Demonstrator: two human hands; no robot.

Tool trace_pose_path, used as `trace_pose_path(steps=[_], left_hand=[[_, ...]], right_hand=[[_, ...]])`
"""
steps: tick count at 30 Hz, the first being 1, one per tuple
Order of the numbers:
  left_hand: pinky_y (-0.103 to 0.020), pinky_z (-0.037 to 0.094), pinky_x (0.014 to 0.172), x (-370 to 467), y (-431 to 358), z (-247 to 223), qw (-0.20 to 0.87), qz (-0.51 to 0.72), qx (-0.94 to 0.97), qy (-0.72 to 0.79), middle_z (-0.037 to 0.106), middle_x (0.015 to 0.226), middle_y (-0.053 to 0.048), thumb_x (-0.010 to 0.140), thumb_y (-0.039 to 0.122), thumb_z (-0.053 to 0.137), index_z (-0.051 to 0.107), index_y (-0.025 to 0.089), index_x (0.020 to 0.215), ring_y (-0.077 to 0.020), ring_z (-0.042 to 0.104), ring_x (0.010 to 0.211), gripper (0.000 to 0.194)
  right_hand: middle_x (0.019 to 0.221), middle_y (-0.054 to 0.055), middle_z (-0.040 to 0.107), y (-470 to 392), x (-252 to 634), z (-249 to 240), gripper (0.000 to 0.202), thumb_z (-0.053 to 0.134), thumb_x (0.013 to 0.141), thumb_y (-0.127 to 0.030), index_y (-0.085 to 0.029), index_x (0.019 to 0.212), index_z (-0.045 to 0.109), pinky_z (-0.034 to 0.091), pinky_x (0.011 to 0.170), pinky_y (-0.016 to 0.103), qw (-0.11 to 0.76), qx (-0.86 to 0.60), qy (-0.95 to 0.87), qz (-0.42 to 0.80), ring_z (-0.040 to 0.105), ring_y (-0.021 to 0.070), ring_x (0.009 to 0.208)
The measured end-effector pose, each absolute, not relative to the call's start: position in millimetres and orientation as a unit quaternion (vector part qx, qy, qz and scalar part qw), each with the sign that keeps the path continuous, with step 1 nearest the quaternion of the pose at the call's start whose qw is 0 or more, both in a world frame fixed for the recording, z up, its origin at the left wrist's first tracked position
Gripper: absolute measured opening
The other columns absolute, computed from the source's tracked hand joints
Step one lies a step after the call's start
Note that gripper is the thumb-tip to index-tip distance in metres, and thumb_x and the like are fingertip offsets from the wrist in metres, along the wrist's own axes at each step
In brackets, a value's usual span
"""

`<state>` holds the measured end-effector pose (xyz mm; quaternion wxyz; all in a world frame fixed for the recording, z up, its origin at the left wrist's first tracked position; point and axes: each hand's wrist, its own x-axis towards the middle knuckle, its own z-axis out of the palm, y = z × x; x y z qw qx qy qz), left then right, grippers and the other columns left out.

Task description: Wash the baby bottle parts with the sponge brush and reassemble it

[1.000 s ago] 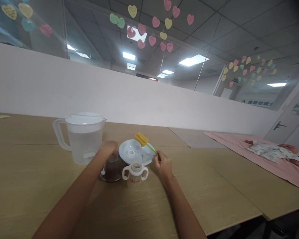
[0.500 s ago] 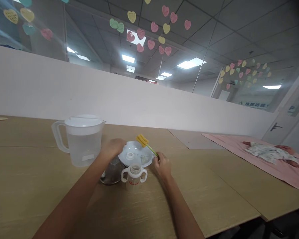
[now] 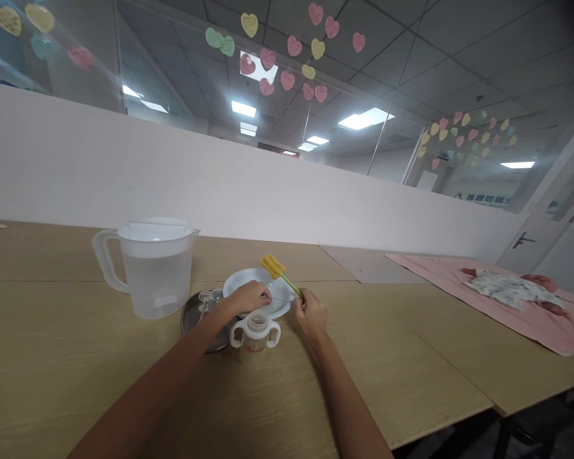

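Note:
My right hand (image 3: 312, 312) grips the green handle of a brush with a yellow sponge head (image 3: 272, 265), which is raised over the far side of a white bowl (image 3: 283, 310). Over the bowl's near left part is my left hand (image 3: 251, 297), its fingers pinched together; what they hold, if anything, is hidden. Just in front of the bowl stands a clear bottle (image 3: 254, 341) with two white side handles, its top uncovered. Partly behind my left forearm, a round metal tray (image 3: 189, 317) carries small clear parts.
A lidded translucent pitcher (image 3: 157, 280) with liquid stands left of the tray. At the right, a doll-like figure in patterned clothes (image 3: 509, 288) lies on a pink cloth (image 3: 440, 274). A low white wall (image 3: 249, 204) runs along the table's far edge.
My left hand has moved right and down, from the bowl's left rim to over the bowl. More of the tray shows. My right hand keeps the brush nearly still.

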<state>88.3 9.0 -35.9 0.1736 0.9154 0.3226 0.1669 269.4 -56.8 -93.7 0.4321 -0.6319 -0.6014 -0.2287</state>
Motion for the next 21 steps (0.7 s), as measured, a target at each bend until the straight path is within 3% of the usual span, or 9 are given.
trace_pose_path(steps=[6, 9, 12, 16, 21], left_hand=[[-0.025, 0.044, 0.065, 81.7, 16.1, -18.0, 0.158, 0.254, 0.881, 0.366, 0.067, 0.076, -0.003, 0.068, 0.036, 0.059, 0.064, 0.018, 0.071, -0.0188, 0.061, 0.075, 0.02], [-0.025, 0.045, 0.068, 74.4, 16.4, -3.5, 0.161, 0.302, 0.861, 0.376, 0.066, 0.083, -0.003, 0.07, 0.035, 0.057, 0.057, 0.017, 0.077, -0.0165, 0.061, 0.076, 0.019], [-0.026, 0.048, 0.068, 66.1, 10.9, 14.1, 0.24, 0.369, 0.823, 0.36, 0.063, 0.085, -0.002, 0.066, 0.028, 0.061, 0.046, 0.018, 0.086, -0.0145, 0.062, 0.075, 0.026], [-0.028, 0.05, 0.071, 59.5, -8.5, 39.0, 0.387, 0.44, 0.764, 0.271, 0.062, 0.086, -0.002, 0.061, 0.023, 0.067, 0.037, 0.02, 0.082, -0.0152, 0.063, 0.08, 0.036], [-0.028, 0.05, 0.073, 59.0, -34.7, 59.3, 0.409, 0.431, 0.77, 0.232, 0.062, 0.089, -0.001, 0.064, 0.029, 0.067, 0.038, 0.02, 0.081, -0.0162, 0.063, 0.085, 0.035]], right_hand=[[0.064, 0.004, 0.061, -58.1, 270.5, -92.2, 0.028, 0.035, 0.076, -0.019, -0.014, 0.082, 0.063, 0.03, 0.052, 0.022, 0.458, -0.614, -0.598, -0.238, 0.049, 0.0119, 0.053], [0.061, 0.003, 0.058, -60.6, 271.7, -92.4, 0.027, 0.035, 0.075, -0.018, -0.014, 0.081, 0.061, 0.032, 0.052, 0.021, 0.498, -0.584, -0.596, -0.235, 0.047, 0.0112, 0.051], [0.051, -0.001, 0.049, -62.2, 273.4, -94.6, 0.025, 0.034, 0.074, -0.018, -0.014, 0.074, 0.058, 0.031, 0.049, 0.021, 0.526, -0.557, -0.6, -0.23, 0.041, 0.0098, 0.045], [0.045, -0.003, 0.04, -59.4, 275.3, -98.6, 0.022, 0.033, 0.072, -0.017, -0.017, 0.06, 0.051, 0.026, 0.047, 0.021, 0.518, -0.572, -0.59, -0.237, 0.035, 0.0094, 0.043], [0.046, -0.002, 0.044, -56.3, 277.5, -99.2, 0.024, 0.033, 0.073, -0.019, -0.017, 0.057, 0.05, 0.022, 0.045, 0.022, 0.493, -0.63, -0.549, -0.243, 0.034, 0.0094, 0.043]])
